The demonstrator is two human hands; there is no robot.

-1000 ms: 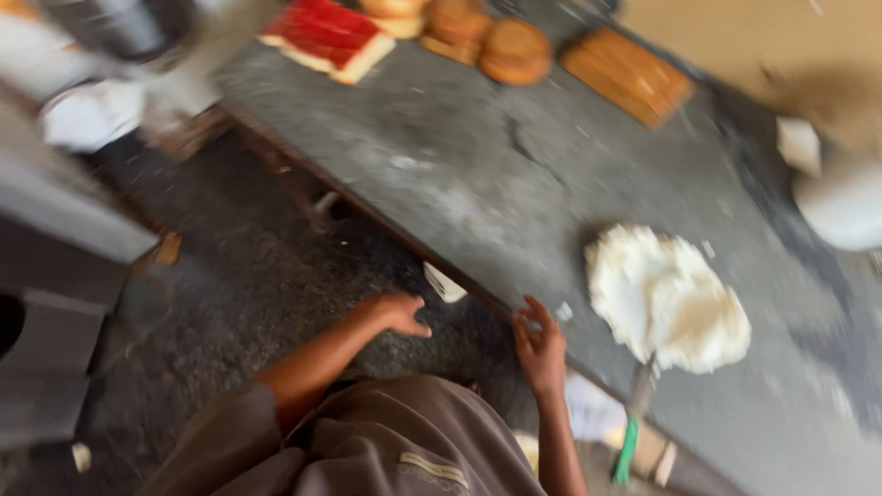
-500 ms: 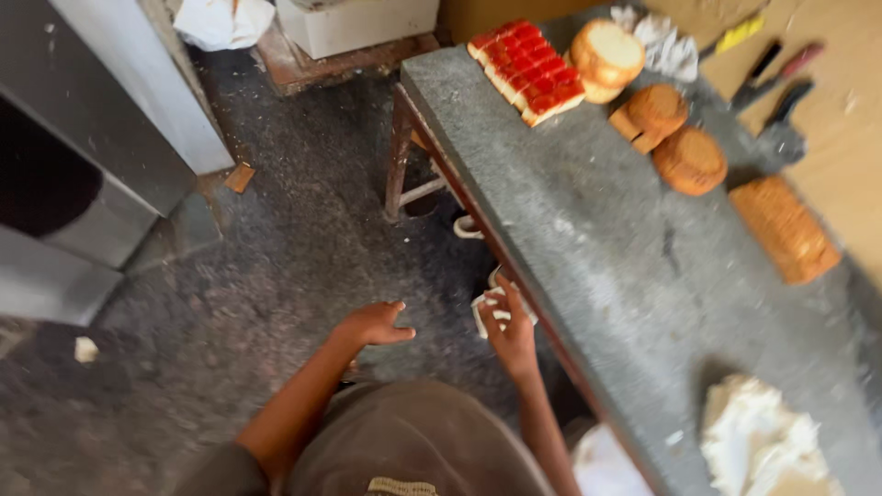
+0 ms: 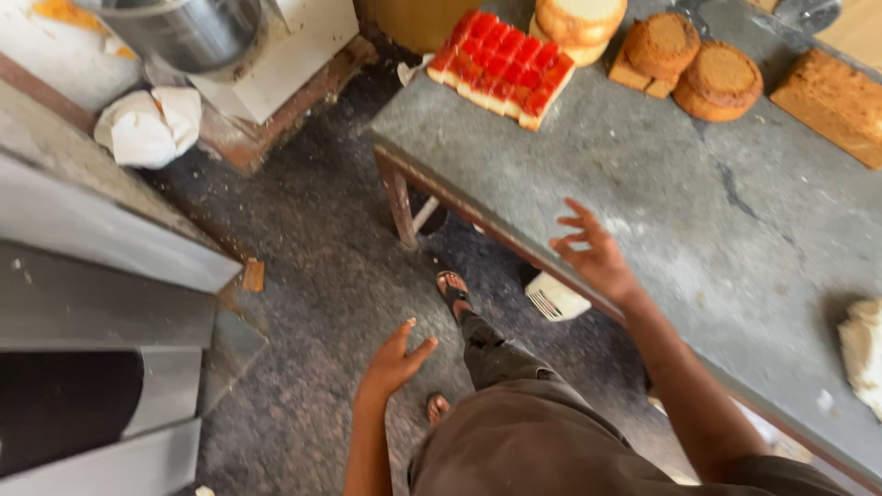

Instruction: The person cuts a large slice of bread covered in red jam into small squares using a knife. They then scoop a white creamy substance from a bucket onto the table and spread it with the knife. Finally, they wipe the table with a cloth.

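The right hand [image 3: 593, 253] hovers just over the near edge of the grey stone tabletop [image 3: 698, 211], fingers spread apart and holding nothing — palm turned down toward the slab, as if steadying over it. The left hand [image 3: 395, 358] hangs lower, over the dark speckled floor [image 3: 312, 276], also open and empty, thumb splayed away from the fingers. Both hands are well apart from each other, with the person's brown trousers [image 3: 524, 432] and a sandalled foot [image 3: 452, 291] between them.

Nearest the right hand, just under the tabletop's edge, lies a white ridged object [image 3: 554, 299] on the floor; what it is cannot be told. At the far end of the tabletop sits a rectangular slab of cake topped with glossy red squares [image 3: 503, 66], and to its right two round brown cakes [image 3: 698, 69] and a pale round loaf [image 3: 579, 23]. A brown rectangular cake [image 3: 831, 101] lies at the far right. A lump of white dough-like stuff [image 3: 864, 354] rests at the near right edge — well clear of the baked goods. Far left, a crumpled white cloth [image 3: 147, 129] lies beside a metal bucket [image 3: 188, 32].
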